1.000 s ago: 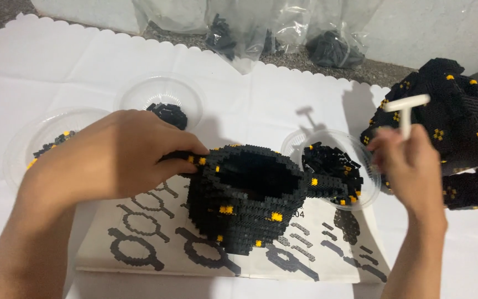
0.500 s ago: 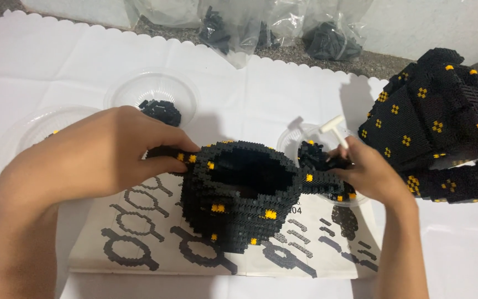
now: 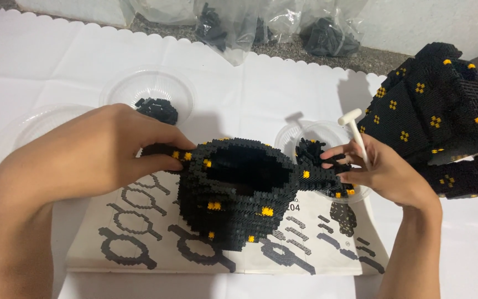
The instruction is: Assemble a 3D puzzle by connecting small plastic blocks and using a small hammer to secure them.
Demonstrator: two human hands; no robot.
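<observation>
A hollow black model of tiny bricks with yellow studs [image 3: 233, 191] stands on an open instruction booklet [image 3: 156, 243]. My left hand [image 3: 92, 152] grips the model's left rim and steadies it. My right hand [image 3: 385, 174] holds a small white hammer-shaped tool [image 3: 355, 130] upright against the palm. Its fingertips reach into a clear dish of loose black bricks [image 3: 311, 149] beside the model's right rim. Whether those fingertips pinch a brick is hidden.
A large finished black-and-yellow brick section [image 3: 438, 116] lies at the right. Two more clear dishes, one with black bricks [image 3: 156, 108] and one at the far left [image 3: 34, 130], sit on a white scalloped cloth [image 3: 56, 55]. Clear bags of black bricks [image 3: 222, 27] lie at the back.
My right hand came down from in front of the large section to the dish by the model's right rim, carrying the white tool. My left hand stayed on the model.
</observation>
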